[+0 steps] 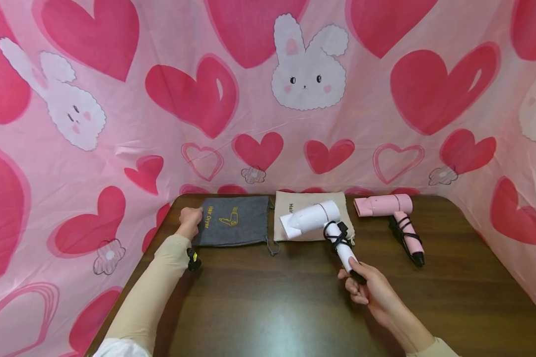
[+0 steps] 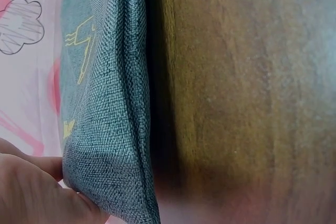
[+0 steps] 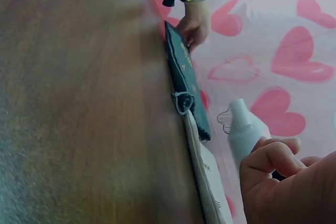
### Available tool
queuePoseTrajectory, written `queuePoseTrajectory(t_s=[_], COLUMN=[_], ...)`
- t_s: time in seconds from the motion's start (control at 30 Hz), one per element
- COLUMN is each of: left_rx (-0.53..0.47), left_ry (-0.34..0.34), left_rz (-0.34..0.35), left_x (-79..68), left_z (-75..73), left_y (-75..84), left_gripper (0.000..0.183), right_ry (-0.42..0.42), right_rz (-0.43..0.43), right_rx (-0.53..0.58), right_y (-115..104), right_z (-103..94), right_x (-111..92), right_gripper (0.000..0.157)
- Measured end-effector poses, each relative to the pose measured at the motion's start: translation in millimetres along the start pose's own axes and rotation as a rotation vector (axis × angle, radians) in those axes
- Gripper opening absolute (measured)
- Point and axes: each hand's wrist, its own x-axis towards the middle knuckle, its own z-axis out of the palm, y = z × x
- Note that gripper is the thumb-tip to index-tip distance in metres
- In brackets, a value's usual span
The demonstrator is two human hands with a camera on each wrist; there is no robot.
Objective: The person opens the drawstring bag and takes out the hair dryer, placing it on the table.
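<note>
My left hand (image 1: 190, 221) pinches the left end of a dark grey drawstring bag (image 1: 250, 230) that bears yellow "Hair Dryer" lettering. In the left wrist view the thumb and a finger (image 2: 47, 167) are at the corner of the grey cloth (image 2: 113, 129). My right hand (image 1: 369, 290) grips a white hair dryer (image 1: 314, 218) near the lower end of its handle, with the black cord wound round that handle. Its nozzle points left, above a beige drawstring bag (image 1: 345, 210) whose lettering is partly covered. In the right wrist view, fingers (image 3: 275, 158) hide much of the dryer.
A pink hair dryer (image 1: 381, 205) with a black cord wrapped on its handle lies at the back right. Everything rests on a brown wooden table (image 1: 259, 302). Behind and beside it hangs a pink cloth (image 1: 254, 116) with hearts and rabbits.
</note>
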Motion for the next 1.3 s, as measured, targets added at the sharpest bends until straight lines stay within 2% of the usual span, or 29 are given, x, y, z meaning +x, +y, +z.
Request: queuePoseTrajectory(t_s=[0.13, 0.23, 0.47, 0.8, 1.3], left_rx=[-0.004, -0.009, 0.004, 0.006, 0.004], left_ry=[-0.002, -0.001, 0.020, 0.012, 0.031], left_rz=[-0.004, -0.003, 0.006, -0.013, -0.014], left_x=[-1.1, -1.8, -4.0, -4.2, -6.2], left_z=[2.0, 2.6, 0.5, 1.9, 3.0], left_y=[-0.2, 0.0, 3.7, 4.3, 5.5], left_gripper=[0.050, 0.050, 0.048, 0.050, 0.048], right_ry=[-0.057, -0.052, -0.016, 0.021, 0.061], right_rz=[0.013, 0.034, 0.079, 0.107, 0.130], right_rx=[0.021, 0.017, -0.023, -0.027, -0.055], right_y=[3.3, 5.4, 8.0, 15.2, 24.6], right_z=[-2.7, -2.5, 0.9, 1.6, 2.9], right_x=[-1.8, -2.7, -5.5, -6.9, -3.0], right_gripper=[0.038, 0.040, 0.048, 0.040, 0.048])
